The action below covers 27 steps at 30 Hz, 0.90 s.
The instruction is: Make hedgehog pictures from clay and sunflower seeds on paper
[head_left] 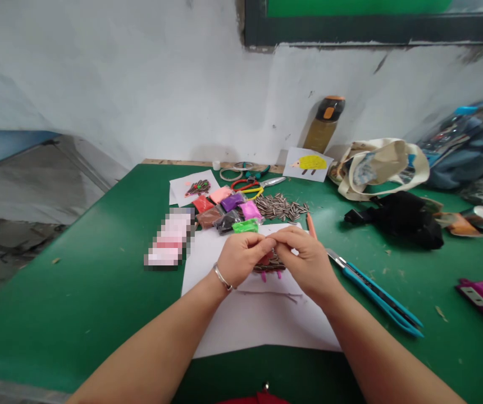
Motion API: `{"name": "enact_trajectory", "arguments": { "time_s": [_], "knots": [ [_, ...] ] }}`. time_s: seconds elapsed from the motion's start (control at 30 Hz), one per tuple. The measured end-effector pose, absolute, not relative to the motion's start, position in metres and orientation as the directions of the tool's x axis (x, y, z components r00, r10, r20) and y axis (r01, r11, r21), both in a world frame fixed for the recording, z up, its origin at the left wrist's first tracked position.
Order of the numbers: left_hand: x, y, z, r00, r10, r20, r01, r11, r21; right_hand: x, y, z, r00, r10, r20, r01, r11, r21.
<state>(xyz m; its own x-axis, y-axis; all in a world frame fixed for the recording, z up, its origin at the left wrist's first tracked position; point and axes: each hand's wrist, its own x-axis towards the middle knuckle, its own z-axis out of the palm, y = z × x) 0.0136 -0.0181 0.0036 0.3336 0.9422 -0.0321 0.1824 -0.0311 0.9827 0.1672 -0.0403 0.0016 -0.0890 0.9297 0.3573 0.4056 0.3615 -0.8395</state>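
Over the white paper (pixel 224 328), my left hand (pixel 241 259) and my right hand (pixel 304 261) meet with thumbs and fingertips pinched together. Whatever lies between the fingertips is too small or hidden to make out. Right beneath them is a seed craft (pixel 272 268), dark striped seeds in a row with two small pink pieces below; my fingers cover part of it. Just beyond the hands lies a bright green clay packet (pixel 245 226), with a pink packet (pixel 250 211) and several other colours beside it. A heap of striped seeds (pixel 281 207) spreads behind.
A blue-handled cutter (pixel 378 297) lies right of my right forearm, and an orange stick (pixel 311 225) nearer the seeds. Scissors (pixel 273 182), a hedgehog drawing (pixel 308 165) and a bottle (pixel 322 126) stand farther back. A cloth bag (pixel 382 168) and black pouch (pixel 414 221) lie right.
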Motion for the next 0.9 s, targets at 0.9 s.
{"name": "enact_trajectory", "arguments": {
  "time_s": [0.9],
  "knots": [
    [0.0083, -0.0142, 0.0018, 0.463, 0.857, -0.226, -0.065, 0.286, 0.956, 0.1715, -0.0406, 0.0066, -0.25, 0.967, -0.046, -0.022, -0.053, -0.998]
  ]
}}
